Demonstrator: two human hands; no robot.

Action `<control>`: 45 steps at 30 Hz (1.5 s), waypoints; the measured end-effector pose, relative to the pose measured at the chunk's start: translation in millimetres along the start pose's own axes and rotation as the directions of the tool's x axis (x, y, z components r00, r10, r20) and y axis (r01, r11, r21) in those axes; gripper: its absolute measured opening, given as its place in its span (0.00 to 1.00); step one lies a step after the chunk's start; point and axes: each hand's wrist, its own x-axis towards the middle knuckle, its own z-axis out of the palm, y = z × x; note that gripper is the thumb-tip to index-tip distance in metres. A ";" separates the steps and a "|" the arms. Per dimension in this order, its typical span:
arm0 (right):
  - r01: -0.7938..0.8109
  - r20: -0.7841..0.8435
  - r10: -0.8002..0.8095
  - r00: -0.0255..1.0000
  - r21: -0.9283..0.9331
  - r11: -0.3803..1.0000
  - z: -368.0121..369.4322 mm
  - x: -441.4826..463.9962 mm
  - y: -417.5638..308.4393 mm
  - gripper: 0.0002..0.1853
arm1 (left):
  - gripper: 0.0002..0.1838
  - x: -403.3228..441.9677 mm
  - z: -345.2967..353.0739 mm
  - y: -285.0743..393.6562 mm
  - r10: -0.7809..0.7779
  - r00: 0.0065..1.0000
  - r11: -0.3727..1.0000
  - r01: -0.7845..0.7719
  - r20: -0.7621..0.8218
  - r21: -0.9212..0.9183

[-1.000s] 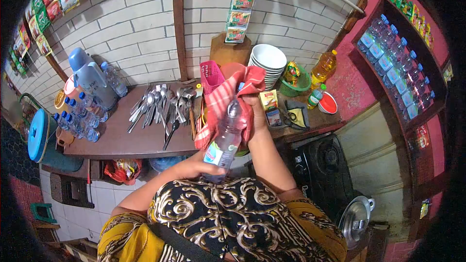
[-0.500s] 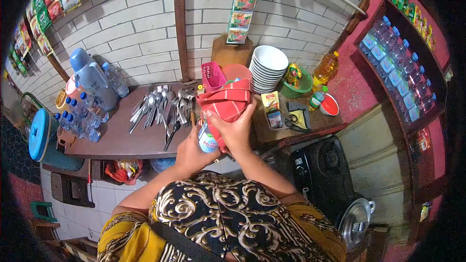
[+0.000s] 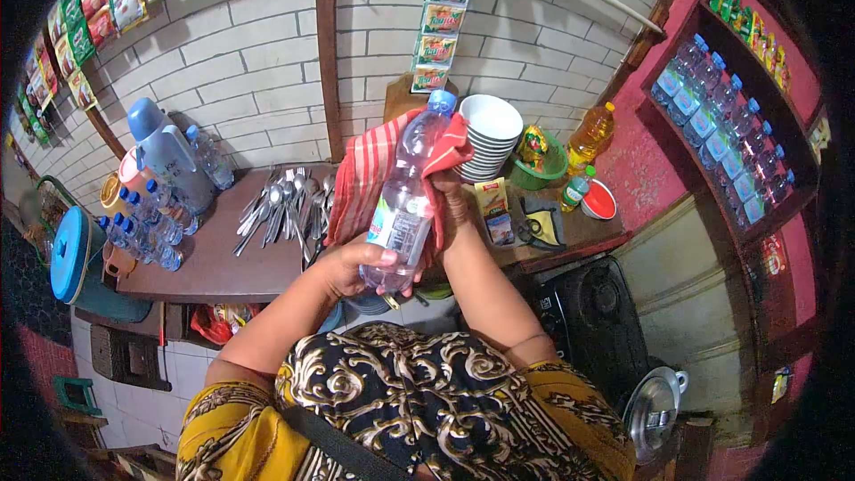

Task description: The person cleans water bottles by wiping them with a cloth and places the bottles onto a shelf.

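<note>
In front of my chest I hold a clear plastic water bottle [image 3: 405,214] with a blue cap, tilted with its cap pointing away from me. My left hand [image 3: 358,267] is wrapped round its lower end, the thumb lying across the side by the label. A red checked cloth [image 3: 361,174] hangs behind the bottle and folds over its upper right side. My right hand [image 3: 452,214] grips the cloth against the bottle's right side; its fingers are partly hidden by the cloth.
Spoons and forks [image 3: 287,200] lie on the brown counter [image 3: 214,254], left of several small bottles [image 3: 147,223] and a blue thermos [image 3: 169,147]. Stacked white bowls [image 3: 490,125], a green basket [image 3: 543,165] and an oil bottle [image 3: 590,135] stand right. A black stove [image 3: 588,321] is below.
The cloth has opened out from around the bottle's upper part, so the neck and blue cap now show. My right hand has moved slightly right, and the bottle stands more exposed.
</note>
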 end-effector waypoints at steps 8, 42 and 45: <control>0.302 -0.095 -0.440 0.893 -0.598 0.742 8.7 8.6 8.1 0.35 | 0.33 16.5 8.5 -2.0 0.585 0.742 0.442 0.046 -0.327 0.896; 0.119 -0.170 -0.174 0.970 -0.296 0.948 32.0 -32.2 10.5 0.38 | 0.43 -4.0 -0.6 -31.4 0.100 0.989 0.882 -0.039 0.106 -0.470; 0.274 -0.066 -0.320 0.945 -0.370 0.888 -8.9 -16.8 17.6 0.39 | 0.45 -1.0 0.6 -35.4 0.063 0.992 0.880 -0.004 0.107 -0.474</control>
